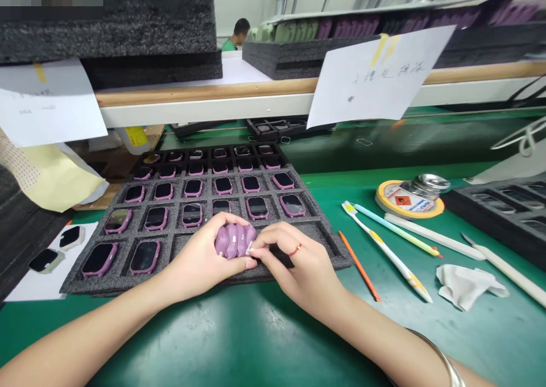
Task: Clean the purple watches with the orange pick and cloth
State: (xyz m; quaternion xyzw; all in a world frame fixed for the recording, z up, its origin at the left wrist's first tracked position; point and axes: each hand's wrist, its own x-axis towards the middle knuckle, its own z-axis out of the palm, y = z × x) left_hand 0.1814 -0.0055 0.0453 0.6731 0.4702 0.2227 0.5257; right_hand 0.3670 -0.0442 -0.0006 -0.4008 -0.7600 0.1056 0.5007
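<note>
By the left edge of the green bench [205, 330] lies a white sheet [25, 290] bearing a green-framed watch [45, 261] and a white-framed watch [71, 237]. Next comes a large grey foam tray [115, 283], its compartments holding rows of purple-framed watches [99, 260] with dark screens; its front edge faces the bench's near edge.

Over the front of that tray is the left hand [200, 262], its grip closed around a row of purple cases [234, 240] packed side by side, the thumb along their near side. The right hand [305, 265] meets their right end, its grip pinching a small white bit [250, 250], too small to make out, between thumb and forefinger. A red ring [295, 249] circles one finger, and a metal bracelet [443, 356] sits on that arm.

On the right half of the bench, an orange stick [360, 267] slants beside the tray's front right corner. Then follow a white and yellow toothbrush [386, 250], a pastel pen [396, 229], a yellow tape roll [433, 212] with a shiny metal can [430, 183] on it, a white strip [435, 236], a crumpled white cloth [467, 284] and a pale-handled knife [512, 270]. A dark tray [469, 200] reaches in from the right edge.
</note>
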